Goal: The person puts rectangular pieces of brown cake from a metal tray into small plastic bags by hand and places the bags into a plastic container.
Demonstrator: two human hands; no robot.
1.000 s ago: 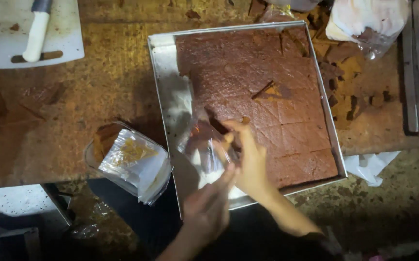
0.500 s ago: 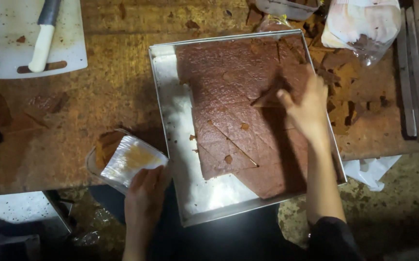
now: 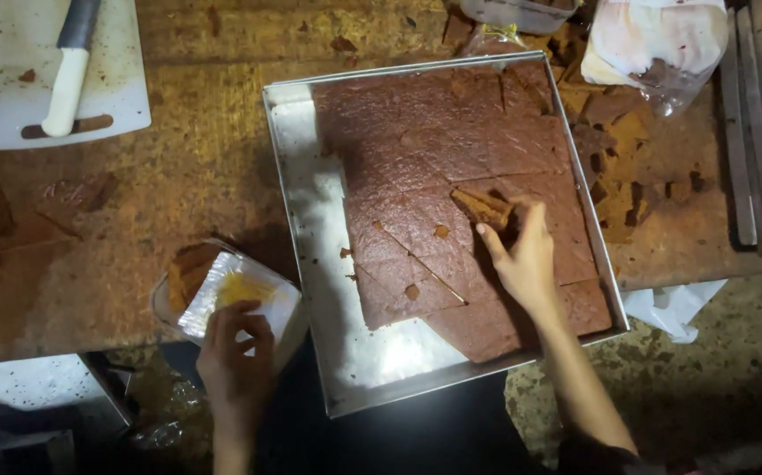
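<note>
Since half a second ago, right hand has pinched a lifted cake piece mid-tray; left hand clamps the box. Cake looks soft, crumbly: support its underside.

Brown cake slab in square metal tray, scored into squares.

One cut piece is tilted up under my right hand; my left hand rests on a clear plastic-wrapped packet beside the tray.
</note>
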